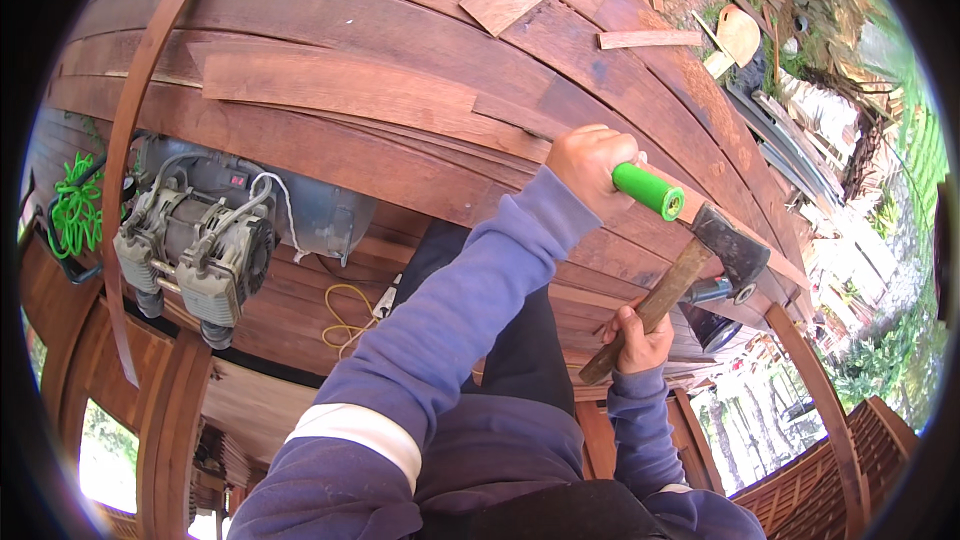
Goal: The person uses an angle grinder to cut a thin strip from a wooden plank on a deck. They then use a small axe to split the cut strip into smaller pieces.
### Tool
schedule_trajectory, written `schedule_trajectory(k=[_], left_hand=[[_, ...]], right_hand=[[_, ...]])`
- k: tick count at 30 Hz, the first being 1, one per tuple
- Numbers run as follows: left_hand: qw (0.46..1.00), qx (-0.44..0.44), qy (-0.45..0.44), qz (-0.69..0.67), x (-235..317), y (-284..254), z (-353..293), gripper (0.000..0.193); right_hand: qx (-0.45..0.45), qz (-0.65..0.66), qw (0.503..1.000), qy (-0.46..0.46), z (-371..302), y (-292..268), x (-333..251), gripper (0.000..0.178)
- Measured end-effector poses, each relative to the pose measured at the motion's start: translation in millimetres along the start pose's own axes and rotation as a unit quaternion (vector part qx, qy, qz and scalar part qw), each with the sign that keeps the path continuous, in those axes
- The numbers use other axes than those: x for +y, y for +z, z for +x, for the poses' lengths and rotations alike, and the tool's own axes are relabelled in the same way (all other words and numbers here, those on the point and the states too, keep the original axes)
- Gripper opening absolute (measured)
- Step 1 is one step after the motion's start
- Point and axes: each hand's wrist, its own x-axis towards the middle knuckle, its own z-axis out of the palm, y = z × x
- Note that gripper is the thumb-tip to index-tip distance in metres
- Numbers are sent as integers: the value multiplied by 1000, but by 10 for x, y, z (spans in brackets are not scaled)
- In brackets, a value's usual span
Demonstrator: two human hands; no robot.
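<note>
Blue-violet long sleeves with ribbed cuffs, white band on one upper sleeve, seemingly dark trousers.

Outdoor woodworking site: planks (340, 85), compressor (200, 230)

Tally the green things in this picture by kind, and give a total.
Green tool handle in the left hand: 1
Green cord bundle beside the compressor: 1
Total: 2
The hatchet in the right hand has a plain wooden handle, so it is not counted.
</note>
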Motion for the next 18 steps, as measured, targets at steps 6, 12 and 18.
schedule_trajectory(k=[6, 12, 18], left_hand=[[999, 3, -39, 6, -3, -19, -1, 26], [998, 24, -45, -21, -4, -84, -25, 29], [1000, 22, -2, -11, -84, -156, -68, 29]], right_hand=[[-5, -29, 999, -26, 17, 71, -196, 7], [-39, 30, 957, -287, -94, 156, -766, 16], [-97, -409, 900, -113, -56, 165, -1101, 10]])
